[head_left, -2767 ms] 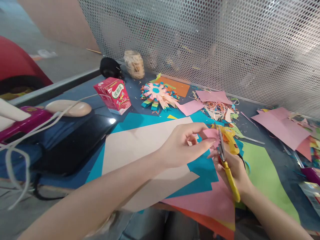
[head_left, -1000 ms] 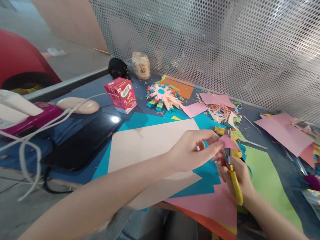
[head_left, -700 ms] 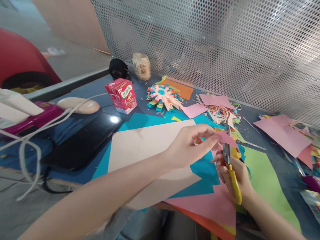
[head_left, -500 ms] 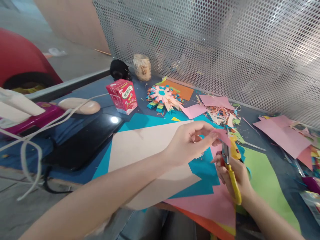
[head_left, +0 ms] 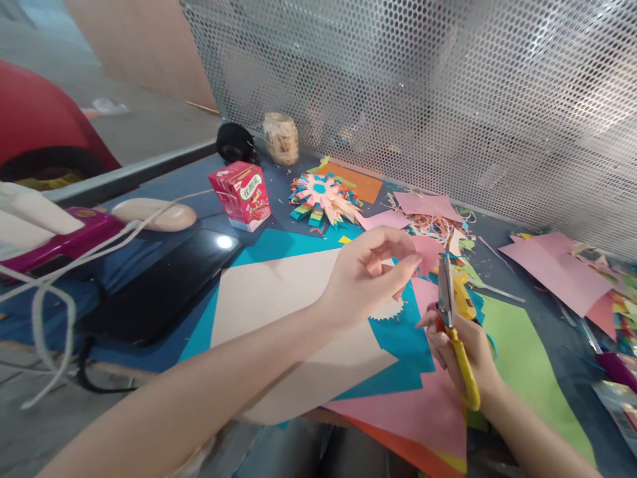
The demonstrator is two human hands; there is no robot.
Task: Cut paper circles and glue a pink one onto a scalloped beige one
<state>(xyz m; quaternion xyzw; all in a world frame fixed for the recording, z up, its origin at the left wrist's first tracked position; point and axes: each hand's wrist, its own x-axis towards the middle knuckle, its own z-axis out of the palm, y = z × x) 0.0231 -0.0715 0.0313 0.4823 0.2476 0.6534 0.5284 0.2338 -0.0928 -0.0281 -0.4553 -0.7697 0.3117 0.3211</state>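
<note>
My left hand (head_left: 371, 275) pinches a small pink paper piece (head_left: 428, 255) between thumb and fingers. Just right of it, my right hand (head_left: 460, 342) is closed round yellow-handled scissors (head_left: 464, 365), whose blades point up beside the pink piece. Beneath my left hand lie a large pale sheet (head_left: 279, 292) and a blue sheet (head_left: 408, 348). A small pale piece with a toothed edge (head_left: 389, 308) shows partly under the hand. A layered paper flower (head_left: 320, 192) in pink, blue and green sits farther back.
A red drink carton (head_left: 243, 197), a black phone or tablet (head_left: 164, 289), a computer mouse (head_left: 154, 214) and white cables are on the left. A jar (head_left: 281, 138) stands at the back by a perforated metal panel (head_left: 398, 86). Pink sheets (head_left: 557, 269) and scraps lie right.
My left hand has drawn slightly left with the pink piece, away from the scissor blades. More of the toothed pale piece shows. My right hand has barely moved.
</note>
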